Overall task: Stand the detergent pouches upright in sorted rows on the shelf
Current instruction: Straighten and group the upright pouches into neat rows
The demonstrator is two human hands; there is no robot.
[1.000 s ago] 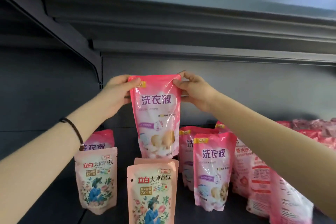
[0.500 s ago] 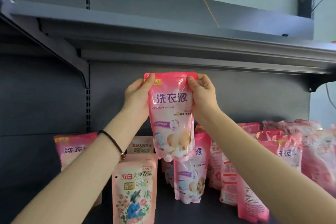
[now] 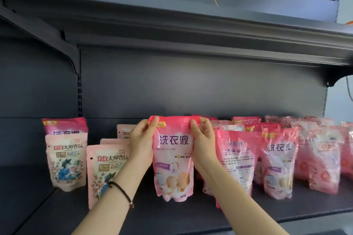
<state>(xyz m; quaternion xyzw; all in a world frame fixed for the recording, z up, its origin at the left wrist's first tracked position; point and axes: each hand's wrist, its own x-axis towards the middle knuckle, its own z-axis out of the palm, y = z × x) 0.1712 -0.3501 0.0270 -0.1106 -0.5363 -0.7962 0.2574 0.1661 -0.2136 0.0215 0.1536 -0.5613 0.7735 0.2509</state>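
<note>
The left hand and the right hand each pinch a top corner of a pink pouch, fingers curled tight on it. The pouch stands straight up, low over the dark shelf, between pale flowery pouches on its left and other pink pouches on its right.

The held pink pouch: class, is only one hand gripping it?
No: the left hand and the right hand each pinch a top corner of the pink pouch.
</note>
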